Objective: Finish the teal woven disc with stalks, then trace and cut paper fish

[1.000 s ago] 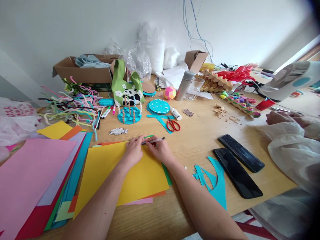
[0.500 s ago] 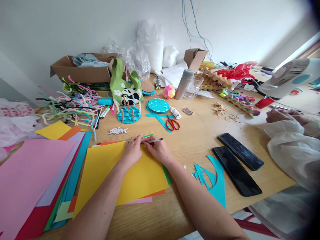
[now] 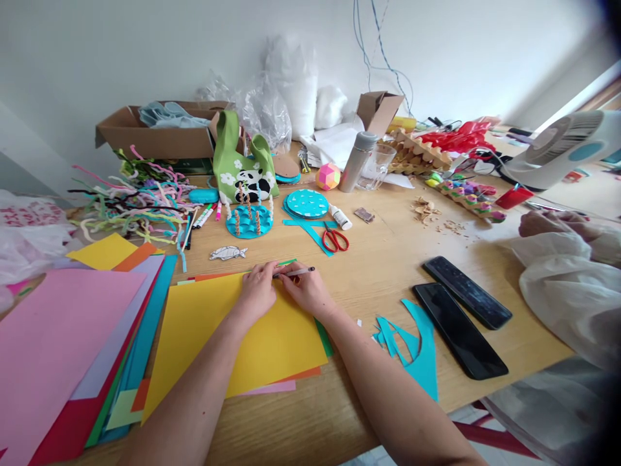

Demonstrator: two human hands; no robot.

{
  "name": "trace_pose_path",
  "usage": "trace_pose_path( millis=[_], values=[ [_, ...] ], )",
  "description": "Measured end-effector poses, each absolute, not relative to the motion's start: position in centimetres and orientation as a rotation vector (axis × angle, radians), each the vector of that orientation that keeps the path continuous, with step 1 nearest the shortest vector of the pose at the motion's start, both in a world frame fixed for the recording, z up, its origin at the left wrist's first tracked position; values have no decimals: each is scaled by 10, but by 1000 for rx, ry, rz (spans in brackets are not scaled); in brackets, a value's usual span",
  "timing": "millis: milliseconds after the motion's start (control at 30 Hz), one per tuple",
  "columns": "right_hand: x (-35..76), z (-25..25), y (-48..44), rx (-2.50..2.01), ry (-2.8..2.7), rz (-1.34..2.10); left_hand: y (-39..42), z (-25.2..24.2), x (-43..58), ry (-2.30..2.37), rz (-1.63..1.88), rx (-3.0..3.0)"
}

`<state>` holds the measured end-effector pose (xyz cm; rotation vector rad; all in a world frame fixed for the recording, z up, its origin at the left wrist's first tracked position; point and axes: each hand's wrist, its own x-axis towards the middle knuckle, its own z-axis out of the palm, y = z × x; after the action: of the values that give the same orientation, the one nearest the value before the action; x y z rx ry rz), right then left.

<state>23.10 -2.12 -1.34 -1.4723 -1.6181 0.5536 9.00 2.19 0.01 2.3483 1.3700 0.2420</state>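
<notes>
A slim pen (image 3: 303, 272) with a clear barrel and dark end is pinched in my right hand (image 3: 306, 288), its tip close to my left fingers. My left hand (image 3: 260, 286) rests at the far edge of a large yellow sheet of paper (image 3: 198, 336), fingers bent and pressed together; whatever lies under them is hidden. Beneath the yellow sheet, edges of orange, green and pink paper stick out. Beyond my hands lie a fish-shaped paper cutout (image 3: 228, 253) and red-handled scissors (image 3: 335, 241) on blue strips.
Coloured paper (image 3: 92, 310) is stacked at left, below tangled pipe cleaners (image 3: 138, 200). A blue disc with twisted posts (image 3: 250, 222), a glue bottle (image 3: 341, 218) and a thermos (image 3: 358, 162) stand farther back. Blue scraps (image 3: 422, 362) and phones (image 3: 460, 330) lie right, near another person's sleeve (image 3: 557, 278).
</notes>
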Motion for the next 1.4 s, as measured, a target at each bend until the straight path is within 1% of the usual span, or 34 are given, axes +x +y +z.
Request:
trace_pose_path(
  millis=[667, 1400],
  values=[
    [233, -11, -23, -1563, -1615, 475, 20, 2, 90, 1338, 287, 2302],
    [234, -9, -23, -1597, -1598, 491, 15, -2, 90, 1343, 363, 2361]
  ],
)
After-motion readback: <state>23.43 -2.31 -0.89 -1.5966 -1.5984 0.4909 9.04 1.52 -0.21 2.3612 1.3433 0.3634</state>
